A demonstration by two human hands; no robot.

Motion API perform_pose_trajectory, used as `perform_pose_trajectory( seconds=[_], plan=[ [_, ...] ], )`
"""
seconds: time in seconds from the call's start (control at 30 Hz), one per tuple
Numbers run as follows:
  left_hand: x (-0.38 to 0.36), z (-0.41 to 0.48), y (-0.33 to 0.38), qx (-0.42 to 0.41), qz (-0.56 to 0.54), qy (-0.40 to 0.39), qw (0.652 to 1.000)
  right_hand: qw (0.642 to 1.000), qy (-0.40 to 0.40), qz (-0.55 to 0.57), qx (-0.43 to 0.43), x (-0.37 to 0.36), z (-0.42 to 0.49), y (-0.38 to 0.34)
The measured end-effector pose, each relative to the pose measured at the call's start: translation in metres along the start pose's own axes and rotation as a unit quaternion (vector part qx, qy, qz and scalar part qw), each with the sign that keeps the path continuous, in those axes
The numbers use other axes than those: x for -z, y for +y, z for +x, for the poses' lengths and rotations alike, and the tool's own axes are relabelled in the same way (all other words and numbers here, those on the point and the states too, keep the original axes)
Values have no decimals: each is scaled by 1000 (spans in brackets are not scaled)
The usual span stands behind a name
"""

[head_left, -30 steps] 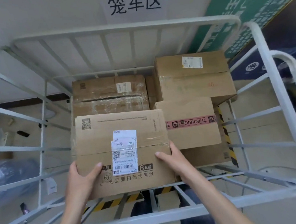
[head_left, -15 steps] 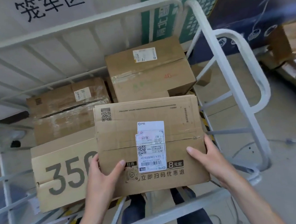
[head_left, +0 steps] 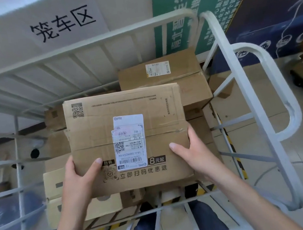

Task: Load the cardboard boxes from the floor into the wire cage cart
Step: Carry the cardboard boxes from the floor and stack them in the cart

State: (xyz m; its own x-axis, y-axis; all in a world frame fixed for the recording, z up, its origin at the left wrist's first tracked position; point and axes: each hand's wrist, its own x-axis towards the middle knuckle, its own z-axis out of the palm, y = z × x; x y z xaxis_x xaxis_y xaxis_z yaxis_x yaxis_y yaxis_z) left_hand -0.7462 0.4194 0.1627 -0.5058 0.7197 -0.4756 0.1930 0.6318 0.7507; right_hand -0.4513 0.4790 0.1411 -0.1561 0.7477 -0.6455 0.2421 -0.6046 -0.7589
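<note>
My left hand [head_left: 78, 180] grips the box [head_left: 128, 137] at its near left corner, thumb on top. My right hand [head_left: 194, 155] clamps its near right edge. I hold it over the middle of the cart [head_left: 80, 47], above the load. I judge it best to keep it level, lower it onto a flat spot, and slide my fingers out before it seats. The cart holds a pale box [head_left: 54, 185] by its near left corner, a brown box [head_left: 54, 118] at the far left and a big box [head_left: 182, 66] in the far right corner.
</note>
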Motion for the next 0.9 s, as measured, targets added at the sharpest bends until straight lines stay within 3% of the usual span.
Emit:
perform_pose_trajectory(
  seconds=[0.23,0.47,0.7,0.9],
  plan=[
    [105,126,4,-65,-42,82,994,994,-44,-9,103,-127,99,-81],
    [167,283,-71,-56,-72,100,991,992,-55,-35,110,-252,228,-98],
    [154,395,-167,21,-61,36,997,993,-64,-86,44,-314,330,-40],
    [100,434,-204,67,-12,-84,994,991,18,-122,-45,-302,376,-9]
  ],
)
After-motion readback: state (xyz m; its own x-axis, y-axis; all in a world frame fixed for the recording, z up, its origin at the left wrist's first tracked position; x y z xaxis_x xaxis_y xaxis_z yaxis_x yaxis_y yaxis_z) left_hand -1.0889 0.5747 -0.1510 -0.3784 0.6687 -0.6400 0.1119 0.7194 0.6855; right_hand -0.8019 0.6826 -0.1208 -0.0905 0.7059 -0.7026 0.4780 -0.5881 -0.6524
